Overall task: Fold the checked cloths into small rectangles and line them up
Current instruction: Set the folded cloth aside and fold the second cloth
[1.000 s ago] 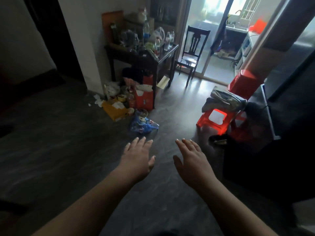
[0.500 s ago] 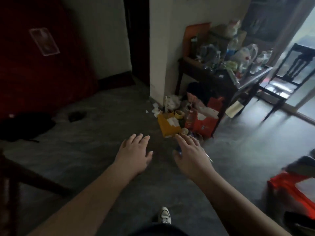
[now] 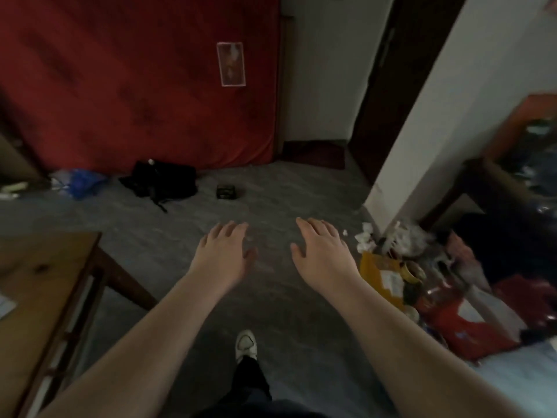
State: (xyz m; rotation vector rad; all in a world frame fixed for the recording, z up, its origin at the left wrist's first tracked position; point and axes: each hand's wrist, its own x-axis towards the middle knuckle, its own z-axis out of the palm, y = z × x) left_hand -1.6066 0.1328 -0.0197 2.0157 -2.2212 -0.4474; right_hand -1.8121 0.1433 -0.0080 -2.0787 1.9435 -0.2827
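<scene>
No checked cloth shows in the head view. My left hand point(image 3: 224, 254) and my right hand point(image 3: 324, 253) are both stretched out in front of me over the grey floor point(image 3: 271, 200), palms down, fingers spread, holding nothing. They are about a hand's width apart. One white shoe point(image 3: 246, 343) and a dark trouser leg show below them.
A wooden table point(image 3: 45, 285) juts in at the lower left. A red mattress point(image 3: 135, 86) leans on the far wall, with a black bag point(image 3: 162, 182), a blue bag point(image 3: 81, 182) and a small dark box point(image 3: 226, 191) before it. Cluttered bags and boxes point(image 3: 422, 285) lie at the right by a white wall corner point(image 3: 422, 131).
The view has swung left: the chair, doorway and red stool have left the frame, and the red mattress and wooden table have come in. Both hands stay out front, empty.
</scene>
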